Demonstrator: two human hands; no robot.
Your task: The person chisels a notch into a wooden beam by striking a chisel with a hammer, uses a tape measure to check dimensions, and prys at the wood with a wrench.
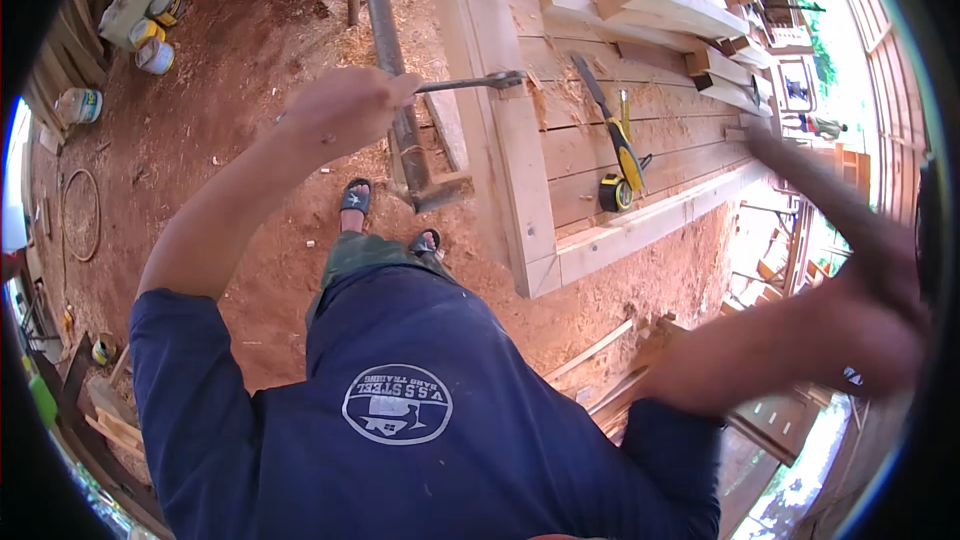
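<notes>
My left hand [345,110] is closed round a metal wrench [462,84]. Its rounded, ring-like head rests at the top of a thick pale wooden beam [500,130]. Raised at the far right, my right hand [865,325] is blurred and closed round a long brown stick-like object [820,175], whose exact kind I cannot make out. On the planks inside the beam frame lie a saw [592,88] with a yellow and black handle, a yellow and black tape measure [615,193] and a thin yellow strip [625,110].
Several squared timbers [660,5] lie across the planked surface [690,130]. A metal pipe [385,30] stands left of the beam. Buckets [155,55] and a coiled hose [82,215] are at the left. Wood shavings litter the reddish ground [240,40]. Another person [828,127] is far off at the right.
</notes>
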